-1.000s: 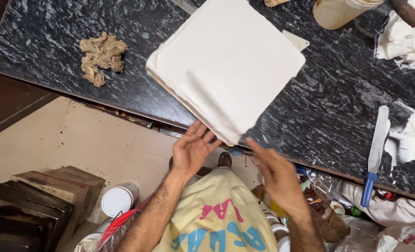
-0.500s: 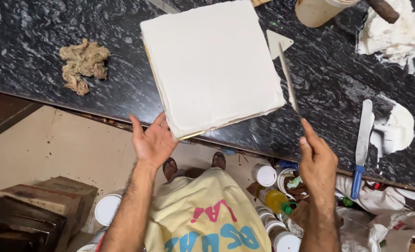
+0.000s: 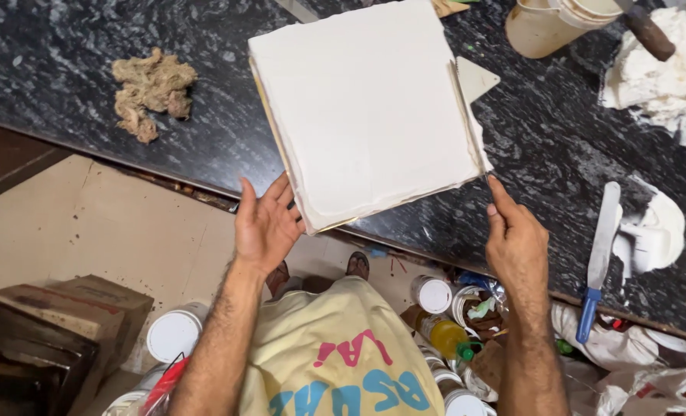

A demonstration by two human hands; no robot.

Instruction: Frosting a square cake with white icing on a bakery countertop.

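I see the black speckled stone worktop (image 3: 89, 115) running across the top of the view, and on it, overhanging the near edge, lies the big white square slab (image 3: 366, 108), a flat board coated in white, tilted a little out of line with the worktop's edge. My left hand (image 3: 264, 227) is open, palm up against the slab's near left corner, fingers spread along its edge and touching it without closing round it. My right hand (image 3: 516, 246) pinches the handle end of a thin scraper blade (image 3: 466, 115) that lies along the slab's right edge, the fingertips closed on it just off the near right corner. To the right, well apart, a lump of white plaster (image 3: 659, 69) sits beside a beige plastic jug (image 3: 543, 27). A tuft of brown fibre (image 3: 150, 88) lies on the left of the worktop. A blue-handled palette knife (image 3: 599, 254) rests near the right edge. Below the worktop, white-lidded cans (image 3: 175, 335) stand on the floor.
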